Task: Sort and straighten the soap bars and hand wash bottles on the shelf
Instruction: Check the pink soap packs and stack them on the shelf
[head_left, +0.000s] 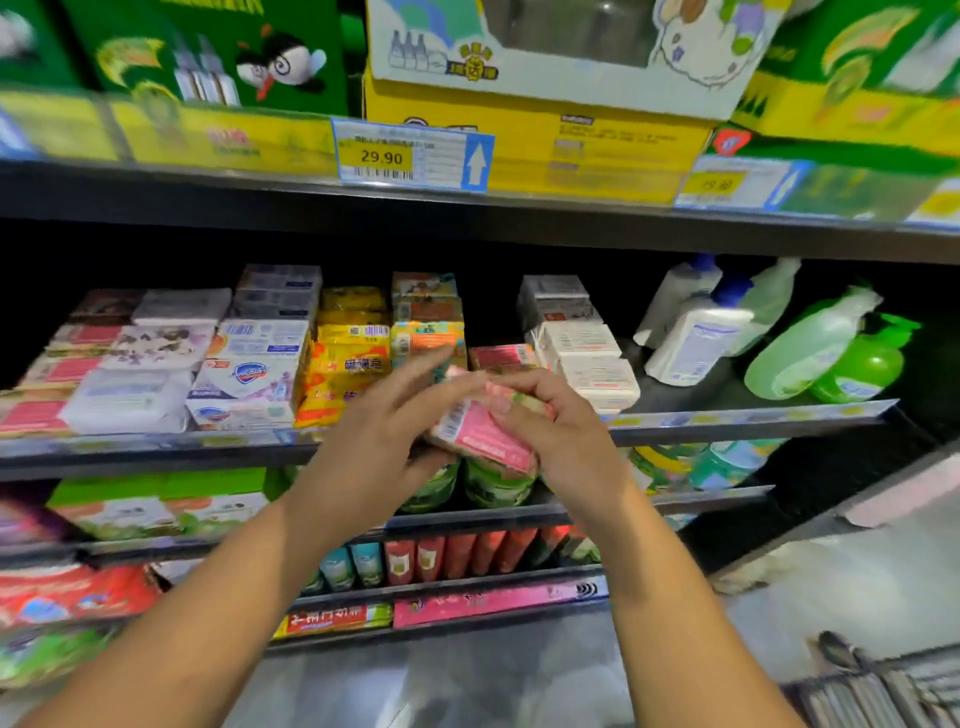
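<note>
Before the middle shelf (753, 413), we hold a pink soap bar (483, 436) between both hands.
Our right hand (571, 441) curls round its right end; our left hand (379, 447) lies nearly straight-fingered against its left side, the bar tilted.

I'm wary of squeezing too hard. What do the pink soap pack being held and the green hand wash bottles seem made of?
Pink soap pack: probably a thin glossy wrapper, film or coated paper, with a printed barcode; blur leaves it open. Green hand wash bottles: translucent plastic, smooth and shiny, paler where light passes through.
</note>
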